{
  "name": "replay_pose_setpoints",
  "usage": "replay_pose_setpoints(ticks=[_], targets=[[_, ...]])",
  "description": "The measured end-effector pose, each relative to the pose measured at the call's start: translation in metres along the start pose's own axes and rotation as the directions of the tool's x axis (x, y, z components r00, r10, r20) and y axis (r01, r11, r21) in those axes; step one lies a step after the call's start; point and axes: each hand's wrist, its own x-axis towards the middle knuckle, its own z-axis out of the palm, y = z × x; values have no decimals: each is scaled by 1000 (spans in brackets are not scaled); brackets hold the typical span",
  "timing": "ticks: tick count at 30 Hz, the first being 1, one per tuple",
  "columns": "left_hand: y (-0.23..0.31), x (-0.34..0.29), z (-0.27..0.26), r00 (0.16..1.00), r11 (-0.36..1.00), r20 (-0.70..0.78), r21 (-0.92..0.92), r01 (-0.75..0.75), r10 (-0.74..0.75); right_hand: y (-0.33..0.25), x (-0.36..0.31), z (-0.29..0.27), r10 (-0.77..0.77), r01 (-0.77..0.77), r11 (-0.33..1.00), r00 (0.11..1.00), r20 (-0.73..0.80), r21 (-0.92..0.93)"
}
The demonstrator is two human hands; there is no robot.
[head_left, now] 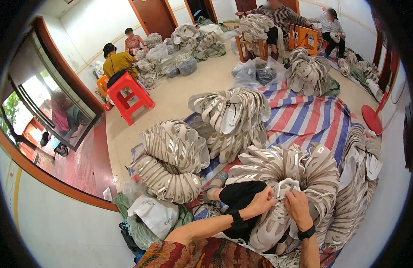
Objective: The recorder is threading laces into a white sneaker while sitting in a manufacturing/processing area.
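A beige and white shoe upper rests across my lap, its white collar pointing away from me. My left hand is at the upper's left side, fingers pinched together; whatever is between them is too small to make out. On the other side my right hand grips the upper's edge near the collar, thumb and fingers closed on it. Just beyond my hands lies a big curved bundle of similar uppers, packed side by side. Both wrists wear dark bands.
More bundles of uppers lie ahead on a striped red, white and blue sheet. Another pile leans by the right wall. A white bag sits at my left. Beyond are a red stool and several seated people among uppers.
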Motion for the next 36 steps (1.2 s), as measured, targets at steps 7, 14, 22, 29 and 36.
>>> replay_pose_setpoints(ticks=[7, 14, 22, 29, 36], targets=[[2, -1, -6, 968, 941, 212, -281, 190, -132, -1, 11, -11, -41, 38, 999, 993, 109, 27], [-20, 6, -5, 919, 526, 314, -754, 394, -238, 9, -6, -4, -193, 192, 979, 981, -2, -65], [-10, 7, -23, 902, 563, 226, -718, 410, -368, 28, -7, -11, 14, -13, 1000, 997, -70, 18], [17, 47, 1, 873, 832, -74, 350, -431, 483, 39, -19, -36, 293, -302, 868, 952, 82, 394], [27, 64, 34, 799, 706, 366, 383, -596, 477, 61, -18, -37, 107, -249, 932, 882, 458, 262]])
